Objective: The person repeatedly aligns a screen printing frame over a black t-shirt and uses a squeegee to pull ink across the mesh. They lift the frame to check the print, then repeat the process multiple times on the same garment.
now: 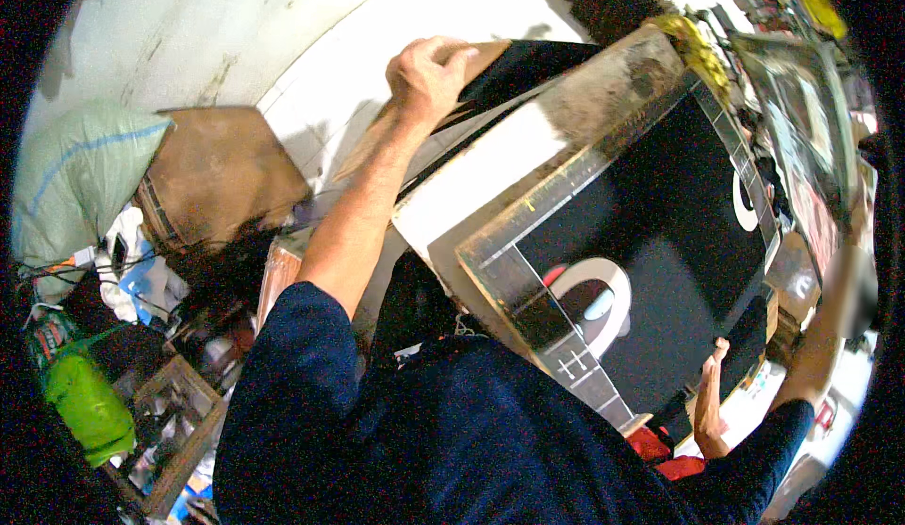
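At the upper middle, my left hand (pixel 429 74) is closed on the edge of a thin brown-and-black sheet (pixel 533 65), its fingers curled over it. My right forearm reaches up along the right rim to my right hand (pixel 850 285), which is smeared by motion, so its fingers cannot be made out. Between my arms lies a large black panel in a tape-edged frame (pixel 537 195), tilted across the view. A white curved shape (pixel 617 289) shows on the black surface. Another hand (pixel 709 402), seemingly a second person's, rests at the panel's lower right.
A stained pale board (pixel 603 91) lies beyond the frame. At left stand a green woven sack (pixel 90 167), a brown box (pixel 222 172), a bright green bag (pixel 90 412) and a wooden frame (pixel 179 450). Leaning grey-framed panels (pixel 801 110) and clutter fill the right.
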`<act>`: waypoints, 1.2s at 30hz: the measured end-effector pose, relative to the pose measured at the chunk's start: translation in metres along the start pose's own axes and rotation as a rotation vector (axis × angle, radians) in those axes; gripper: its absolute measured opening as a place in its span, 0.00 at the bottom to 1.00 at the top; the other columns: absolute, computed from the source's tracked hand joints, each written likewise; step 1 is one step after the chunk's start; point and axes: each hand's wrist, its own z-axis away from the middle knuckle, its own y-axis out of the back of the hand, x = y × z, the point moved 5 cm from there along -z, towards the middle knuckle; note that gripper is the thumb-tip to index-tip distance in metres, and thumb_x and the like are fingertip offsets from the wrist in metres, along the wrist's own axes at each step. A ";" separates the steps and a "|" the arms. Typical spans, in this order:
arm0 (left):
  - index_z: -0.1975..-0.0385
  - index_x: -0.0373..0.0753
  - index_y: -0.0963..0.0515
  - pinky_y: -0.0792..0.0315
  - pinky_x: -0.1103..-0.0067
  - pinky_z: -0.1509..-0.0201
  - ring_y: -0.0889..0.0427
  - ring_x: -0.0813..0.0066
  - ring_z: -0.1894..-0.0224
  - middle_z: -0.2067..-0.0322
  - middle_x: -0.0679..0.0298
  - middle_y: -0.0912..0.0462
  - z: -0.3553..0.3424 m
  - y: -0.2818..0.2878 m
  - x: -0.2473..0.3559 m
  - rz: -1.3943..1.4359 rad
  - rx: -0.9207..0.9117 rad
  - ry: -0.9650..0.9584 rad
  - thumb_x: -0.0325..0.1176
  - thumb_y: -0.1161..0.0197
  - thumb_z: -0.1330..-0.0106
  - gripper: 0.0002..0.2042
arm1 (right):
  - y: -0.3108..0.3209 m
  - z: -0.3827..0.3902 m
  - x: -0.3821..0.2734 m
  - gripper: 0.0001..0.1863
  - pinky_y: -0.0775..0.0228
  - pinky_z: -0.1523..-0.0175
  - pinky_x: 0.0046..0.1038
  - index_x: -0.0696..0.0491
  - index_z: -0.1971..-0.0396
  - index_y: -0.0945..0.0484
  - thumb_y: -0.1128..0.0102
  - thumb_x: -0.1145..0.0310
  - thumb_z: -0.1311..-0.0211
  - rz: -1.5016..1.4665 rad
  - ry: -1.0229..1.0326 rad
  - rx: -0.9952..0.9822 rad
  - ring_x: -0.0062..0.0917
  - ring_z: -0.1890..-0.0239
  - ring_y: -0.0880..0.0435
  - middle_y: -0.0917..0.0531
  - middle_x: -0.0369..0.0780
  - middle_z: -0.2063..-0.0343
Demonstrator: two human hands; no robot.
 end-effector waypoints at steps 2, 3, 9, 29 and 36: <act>0.67 0.35 0.11 0.19 0.77 0.55 0.12 0.76 0.64 0.68 0.60 0.09 -0.023 0.015 0.054 0.108 0.022 0.029 0.29 0.23 0.42 0.06 | -0.004 0.007 -0.018 0.39 0.32 0.33 0.43 0.48 0.35 0.22 0.54 0.33 0.32 -0.005 0.000 -0.017 0.49 0.37 0.21 0.19 0.51 0.40; 0.67 0.33 0.12 0.19 0.77 0.54 0.12 0.75 0.64 0.68 0.62 0.09 -0.031 0.029 0.085 0.146 0.048 -0.031 0.25 0.25 0.42 0.06 | -0.004 0.011 -0.024 0.39 0.32 0.32 0.43 0.48 0.36 0.22 0.54 0.32 0.32 -0.015 -0.010 -0.009 0.49 0.37 0.22 0.18 0.51 0.40; 0.68 0.34 0.12 0.21 0.76 0.60 0.14 0.72 0.67 0.70 0.58 0.11 0.027 0.116 0.240 0.183 0.227 -0.328 0.20 0.26 0.41 0.04 | 0.005 0.062 -0.053 0.47 0.35 0.29 0.47 0.46 0.36 0.21 0.55 0.23 0.40 -0.107 -0.061 0.064 0.49 0.32 0.25 0.22 0.51 0.36; 0.48 0.34 0.19 0.30 0.60 0.38 0.22 0.46 0.44 0.48 0.47 0.19 0.242 -0.050 0.114 0.037 -0.766 -0.153 0.45 0.21 0.50 0.31 | 0.001 0.092 -0.054 0.42 0.29 0.33 0.45 0.40 0.38 0.19 0.50 0.25 0.41 -0.236 -0.060 0.116 0.47 0.37 0.20 0.19 0.51 0.39; 0.46 0.24 0.23 0.29 0.60 0.37 0.20 0.46 0.43 0.46 0.38 0.19 0.081 0.008 -0.145 -0.526 -0.570 0.534 0.58 0.44 0.26 0.33 | 0.005 0.108 -0.051 0.42 0.30 0.31 0.45 0.42 0.36 0.20 0.49 0.27 0.40 -0.216 -0.061 0.142 0.47 0.36 0.21 0.19 0.51 0.40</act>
